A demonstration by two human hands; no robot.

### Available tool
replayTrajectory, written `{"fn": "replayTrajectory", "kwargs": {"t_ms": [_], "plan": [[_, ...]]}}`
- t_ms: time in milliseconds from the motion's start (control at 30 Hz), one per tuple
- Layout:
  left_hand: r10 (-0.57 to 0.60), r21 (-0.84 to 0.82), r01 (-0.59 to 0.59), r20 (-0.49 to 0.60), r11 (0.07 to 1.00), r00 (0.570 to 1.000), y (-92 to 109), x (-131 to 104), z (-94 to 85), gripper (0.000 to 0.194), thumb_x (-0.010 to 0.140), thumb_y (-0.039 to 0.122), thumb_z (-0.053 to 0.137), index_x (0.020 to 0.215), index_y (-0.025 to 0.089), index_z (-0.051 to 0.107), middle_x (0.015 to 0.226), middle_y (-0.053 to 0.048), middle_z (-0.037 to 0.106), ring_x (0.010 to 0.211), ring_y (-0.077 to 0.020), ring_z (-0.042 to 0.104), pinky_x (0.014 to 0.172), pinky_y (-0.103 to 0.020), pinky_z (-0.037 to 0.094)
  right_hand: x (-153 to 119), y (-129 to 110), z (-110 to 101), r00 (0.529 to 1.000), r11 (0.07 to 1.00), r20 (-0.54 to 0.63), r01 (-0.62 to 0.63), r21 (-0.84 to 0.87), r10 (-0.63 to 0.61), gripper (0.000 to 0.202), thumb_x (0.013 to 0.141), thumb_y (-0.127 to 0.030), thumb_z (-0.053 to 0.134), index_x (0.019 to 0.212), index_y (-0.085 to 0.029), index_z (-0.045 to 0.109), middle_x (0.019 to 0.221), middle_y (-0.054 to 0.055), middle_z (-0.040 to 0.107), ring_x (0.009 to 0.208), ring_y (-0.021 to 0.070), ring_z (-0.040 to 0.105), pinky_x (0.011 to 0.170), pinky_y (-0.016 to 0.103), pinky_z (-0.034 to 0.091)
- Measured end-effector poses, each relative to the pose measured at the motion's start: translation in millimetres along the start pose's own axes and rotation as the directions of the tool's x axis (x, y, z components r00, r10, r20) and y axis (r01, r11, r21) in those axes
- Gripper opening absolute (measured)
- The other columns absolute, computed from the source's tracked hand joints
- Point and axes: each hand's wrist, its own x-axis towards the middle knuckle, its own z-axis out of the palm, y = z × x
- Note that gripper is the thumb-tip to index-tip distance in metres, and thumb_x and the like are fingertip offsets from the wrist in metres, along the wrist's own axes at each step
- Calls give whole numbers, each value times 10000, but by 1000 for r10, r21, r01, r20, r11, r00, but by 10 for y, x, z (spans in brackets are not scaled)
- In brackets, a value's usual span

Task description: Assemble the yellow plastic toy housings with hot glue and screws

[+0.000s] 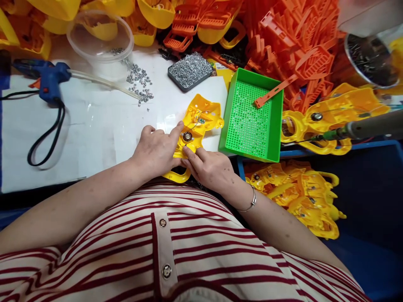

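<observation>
On the yellow shell (199,138), the left hand (156,152) closes around one side; the right hand (211,167) rests bent fingers lower down, any pinch hidden. Probably light, stiff, slick, it wants rim holds, clear of the fragile-looking speaker (187,136). It lies beside the green basket (224,140).

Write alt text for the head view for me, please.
The left hand and right hand touch a yellow plastic shell with a round dark disc inside. A green basket stands to its right; a blue glue gun lies left.
</observation>
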Motion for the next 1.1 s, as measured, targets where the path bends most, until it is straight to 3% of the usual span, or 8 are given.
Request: {"fn": "replayTrajectory", "kwargs": {"t_ms": [400, 700, 933, 1100], "plan": [[29, -17, -29, 22, 999, 999, -44, 18, 16, 923, 812, 457, 700, 1542, 76, 285, 1078, -172, 729, 1073, -336, 646, 996, -432, 312, 125, -35, -79, 977, 991, 200, 90, -104, -67, 549, 1052, -418, 230, 1378, -149, 582, 767, 95, 695, 610, 151, 571, 520, 323, 206], [16, 0, -16, 21, 1000, 1000, -74, 21, 25, 884, 834, 516, 656, 1537, 113, 303, 1053, -163, 735, 1063, -348, 652, 959, -433, 342, 81, 29, 0, 997, 992, 34, 78, -96, -75, 556, 1029, -503, 287, 1335, -170, 609, 782, 71, 682, 599, 128, 525, 551, 305, 284], [17, -27, -17, 4, 999, 1000, -81, 37, 58, 936, 815, 602, 644, 1534, 108, 302, 996, -151, 737, 1026, -353, 658, 953, -447, 352, 97, 30, 62, 992, 986, 39, 121, -116, -117, 551, 1037, -498, 277, 1304, -150, 610, 792, 73, 653, 626, 126, 511, 557, 303, 247], [21, -27, -21, -1, 999, 1000, -78, 39, 69, 922, 827, 567, 648, 1539, 100, 292, 1007, -148, 735, 1035, -342, 658, 966, -435, 355, 104, 26, 98, 985, 976, 6, 170, -139, -171, 554, 1039, -476, 292, 1287, -99, 613, 763, 73, 647, 623, 132, 529, 534, 303, 232]]}}
